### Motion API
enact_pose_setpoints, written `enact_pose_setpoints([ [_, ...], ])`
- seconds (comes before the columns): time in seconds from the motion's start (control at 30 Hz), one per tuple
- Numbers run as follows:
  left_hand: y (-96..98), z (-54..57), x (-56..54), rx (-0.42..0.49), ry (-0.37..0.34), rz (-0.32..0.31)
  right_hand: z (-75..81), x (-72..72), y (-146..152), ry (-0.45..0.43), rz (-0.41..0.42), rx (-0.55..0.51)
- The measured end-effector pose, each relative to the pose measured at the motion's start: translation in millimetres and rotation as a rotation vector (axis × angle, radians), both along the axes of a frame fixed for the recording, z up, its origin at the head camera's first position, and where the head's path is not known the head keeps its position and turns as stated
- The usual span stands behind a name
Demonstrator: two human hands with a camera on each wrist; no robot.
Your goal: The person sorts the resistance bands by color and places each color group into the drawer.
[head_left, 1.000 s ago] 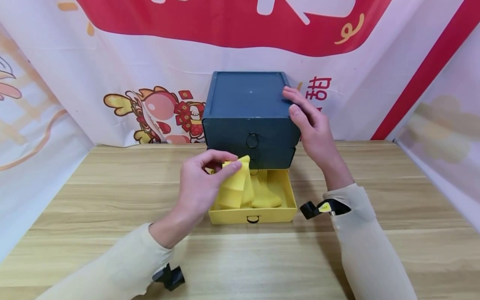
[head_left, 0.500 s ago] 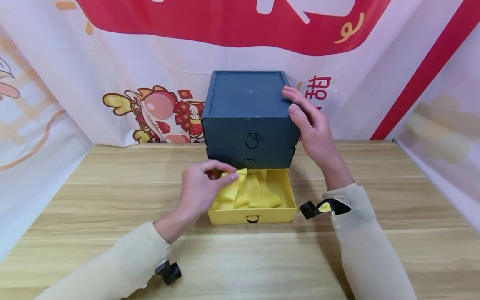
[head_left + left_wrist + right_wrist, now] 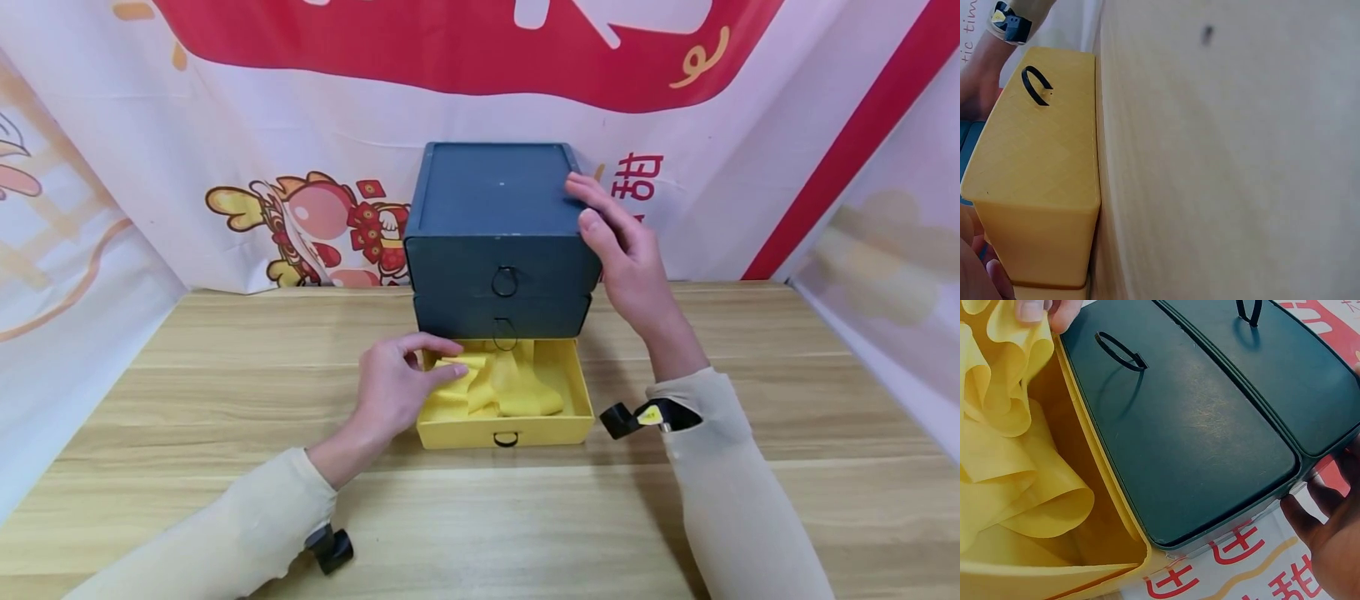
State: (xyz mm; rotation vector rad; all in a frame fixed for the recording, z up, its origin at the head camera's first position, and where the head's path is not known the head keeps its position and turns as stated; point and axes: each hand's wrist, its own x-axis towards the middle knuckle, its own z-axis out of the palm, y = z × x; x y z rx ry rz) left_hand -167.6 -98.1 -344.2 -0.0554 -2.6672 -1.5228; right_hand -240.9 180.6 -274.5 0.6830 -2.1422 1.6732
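Note:
In the head view, a dark teal drawer box (image 3: pixel 495 196) stands at the back of the table, its yellow bottom drawer (image 3: pixel 540 432) pulled out. Thin yellow cloth (image 3: pixel 528 396) lies crumpled and folded in that drawer. My left hand (image 3: pixel 393 383) is over the drawer's left side, pinching a bunched part of the cloth between thumb and fingers. The right wrist view shows those fingertips (image 3: pixel 1030 309) on the gathered folds. My right hand (image 3: pixel 633 267) rests against the right side of the box, fingers at its top edge. The left wrist view shows the drawer front (image 3: pixel 1041 137) with its black loop.
Two closed teal drawers with black ring pulls (image 3: pixel 505 282) sit above the yellow one. A printed white and red curtain (image 3: pixel 495 108) hangs right behind the box. The wooden table (image 3: pixel 480 517) extends to both sides and in front.
My left hand has lowered toward the drawer, and the cloth that stood up from it now lies bunched lower inside. The right hand and the box have stayed in place.

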Motion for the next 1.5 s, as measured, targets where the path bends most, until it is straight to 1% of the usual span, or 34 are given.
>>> enact_pose_setpoints([
  [0.1, 1.0, -3.1, -2.3, 0.002, 0.004, -0.008, 0.2, 1.1, 2, -0.006, -0.005, -0.001],
  [0.2, 0.9, -3.4, -2.6, 0.004, 0.001, -0.002, 0.4, 1.6, 2, -0.013, -0.002, -0.004],
  [0.33, -1.3, -0.7, -1.0, 0.004, -0.002, 0.012, 0.4, 1.0, 0, -0.016, 0.007, -0.009],
  [0.57, -5.8, 4.9, 1.1, 0.002, -0.029, 0.022, 0.1, -0.3, -2, -0.012, 0.002, -0.004],
  [0.73, -8.0, 8.0, 1.6, 0.003, -0.045, 0.012, 0.1, -0.8, -2, -0.009, 0.002, -0.007],
  [0.83, -8.6, 11.1, 4.3, 0.013, -0.047, 0.005, -0.2, -0.7, -2, -0.009, 0.001, -0.007],
  [0.9, -8.8, 14.1, 8.9, 0.032, -0.045, -0.007, -0.3, -0.6, -2, -0.01, 0.001, -0.006],
  [0.97, -8.2, 18.1, 16.7, 0.06, -0.049, -0.026, -0.3, -0.4, -2, -0.011, 0.0, -0.005],
  [1.17, 0.5, 31.1, 50.2, 0.162, -0.093, -0.092, 0.8, -0.5, -3, -0.006, 0.004, -0.007],
  [1.23, 5.6, 33.2, 60.9, 0.196, -0.109, -0.11, 1.1, -0.7, -3, -0.003, 0.005, -0.009],
  [1.27, 8.3, 33.6, 65.7, 0.217, -0.13, -0.119, 1.1, -0.7, -2, -0.002, 0.004, -0.009],
  [1.37, 14.9, 30.7, 78.3, 0.281, -0.194, -0.174, 0.9, -0.4, -2, -0.004, 0.005, -0.012],
  [1.5, 21.9, 18.0, 89.8, 0.336, -0.305, -0.226, 0.1, 0.0, -2, -0.008, 0.005, -0.011],
])
